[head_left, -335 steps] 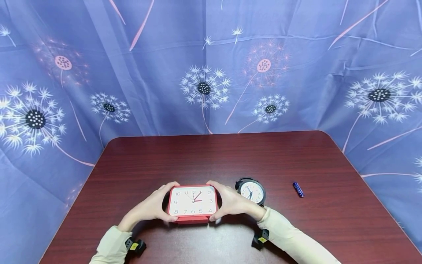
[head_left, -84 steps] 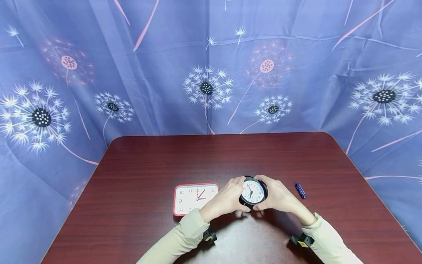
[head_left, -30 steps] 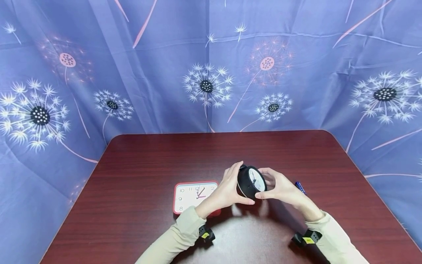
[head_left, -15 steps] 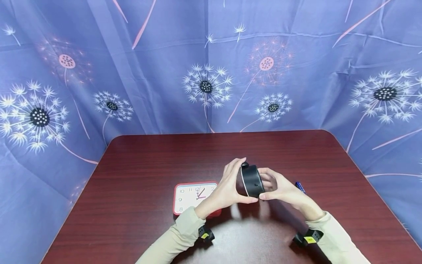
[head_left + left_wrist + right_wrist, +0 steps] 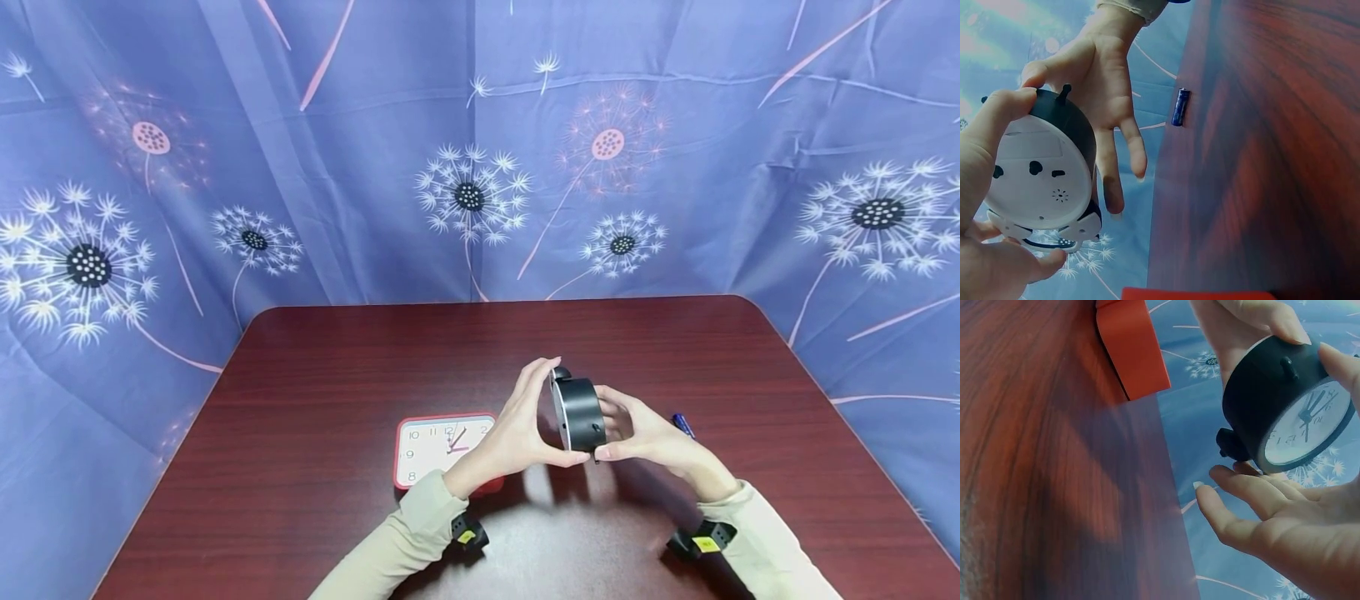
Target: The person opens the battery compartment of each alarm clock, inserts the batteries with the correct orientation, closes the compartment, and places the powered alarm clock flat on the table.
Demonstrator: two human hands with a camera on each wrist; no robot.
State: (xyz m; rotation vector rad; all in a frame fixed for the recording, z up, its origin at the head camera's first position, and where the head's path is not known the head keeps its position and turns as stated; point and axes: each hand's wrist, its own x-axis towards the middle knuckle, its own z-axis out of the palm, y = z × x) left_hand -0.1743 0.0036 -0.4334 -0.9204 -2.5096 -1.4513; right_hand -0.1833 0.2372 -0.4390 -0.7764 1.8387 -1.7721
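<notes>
Looks forward and down from the head, farthest off, over table (image 5: 480, 350) and curtain (image 5: 375, 208). From left wrist, faces back (image 5: 1029, 194) of black clock (image 5: 581, 417), close, at left; from right wrist, its dial (image 5: 1294, 428), close, at upper right. Shares black clock across wrist views.

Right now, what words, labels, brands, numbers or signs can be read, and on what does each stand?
"10": red clock
"11": red clock
"12": red clock
"2": red clock
"9": red clock
"8": red clock
Black clock: its numbers are too blurred to read surely.
Yellow wrist labels: too small to read.
Battery: any print is too blurred to read.
No brand readable.
</notes>
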